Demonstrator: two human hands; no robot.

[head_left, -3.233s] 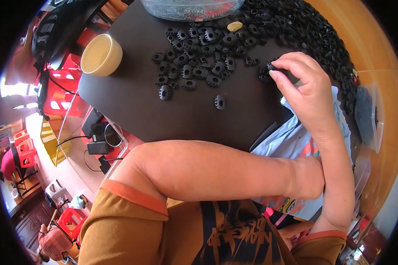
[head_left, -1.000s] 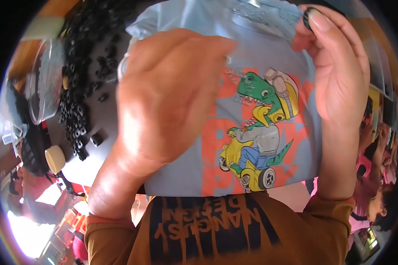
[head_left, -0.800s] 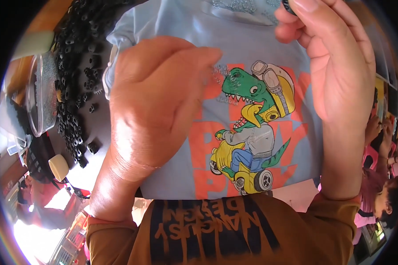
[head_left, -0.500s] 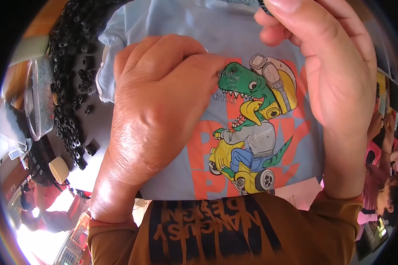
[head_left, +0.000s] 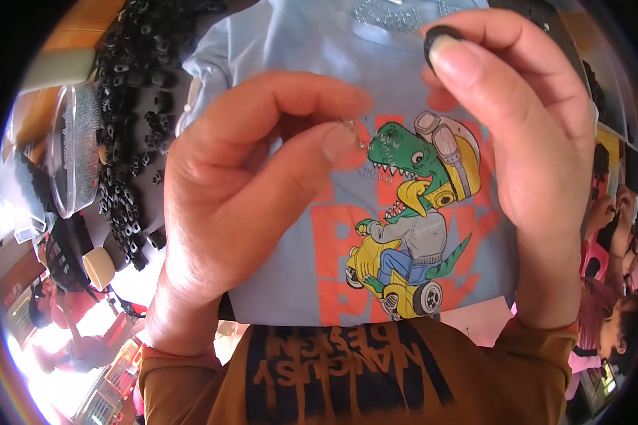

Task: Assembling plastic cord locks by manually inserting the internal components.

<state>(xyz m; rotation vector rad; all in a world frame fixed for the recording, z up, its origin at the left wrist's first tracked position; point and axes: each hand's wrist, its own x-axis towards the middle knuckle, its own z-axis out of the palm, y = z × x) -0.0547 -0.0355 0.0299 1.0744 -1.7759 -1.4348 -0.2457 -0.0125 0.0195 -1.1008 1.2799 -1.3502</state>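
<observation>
A light-blue T-shirt (head_left: 276,283) printed with a green dinosaur on a yellow vehicle lies in front of me. Above the print, my left hand (head_left: 241,170) has its thumb pressed near another fingertip, with a tiny shiny wire piece (head_left: 352,125), apparently a small spring, at the tips; its index finger is lifted and blurred. My right hand (head_left: 532,113) is raised at the upper right, pinching a small black plastic piece (head_left: 441,41) between thumb and index finger. Several tiny springs (head_left: 386,15) lie on the cloth near the collar, and others appear over the dinosaur's snout.
Many black plastic pieces (head_left: 131,142) are heaped along the left side of the dark table. Beyond them stands a clear plastic container (head_left: 65,156) holding a mass of fine shiny bits. Other people sit at the left and right edges, one in pink (head_left: 599,283).
My left hand has turned and opened its index finger away, revealing the thumb tip and wire piece. My right hand has lowered slightly, bringing the black piece into fuller view.
</observation>
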